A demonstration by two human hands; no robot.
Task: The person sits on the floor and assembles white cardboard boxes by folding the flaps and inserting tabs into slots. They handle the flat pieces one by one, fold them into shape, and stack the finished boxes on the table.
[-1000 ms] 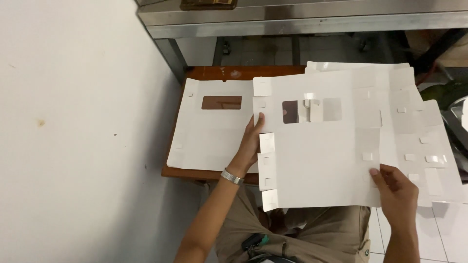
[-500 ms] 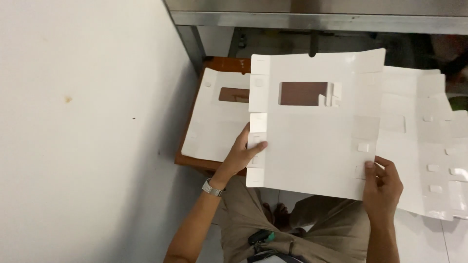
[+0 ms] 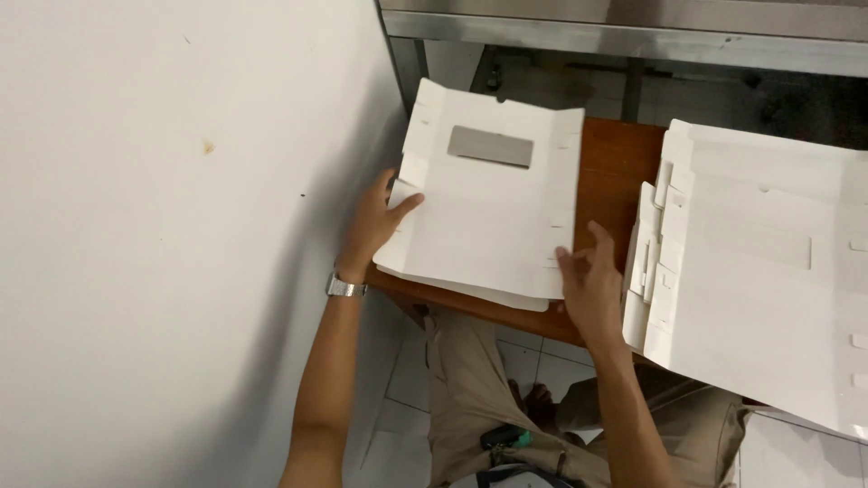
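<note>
Cardboard sheet (image 3: 493, 212) lies flat between both hands (image 3: 592, 289).

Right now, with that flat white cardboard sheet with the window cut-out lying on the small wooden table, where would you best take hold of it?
Probably by its two long side edges, as the hands are placed now. The cardboard sheet lies flat on the wooden table, so only its edges offer a grip. The left hand is at the left flap edge; the right hand is at the lower right corner, near where the sheet overhangs the table's front.

A bare strip of bench (image 3: 610, 172) lies open right of the flat carton (image 3: 493, 212); the carton stack (image 3: 768, 271) walls its far side.
</note>
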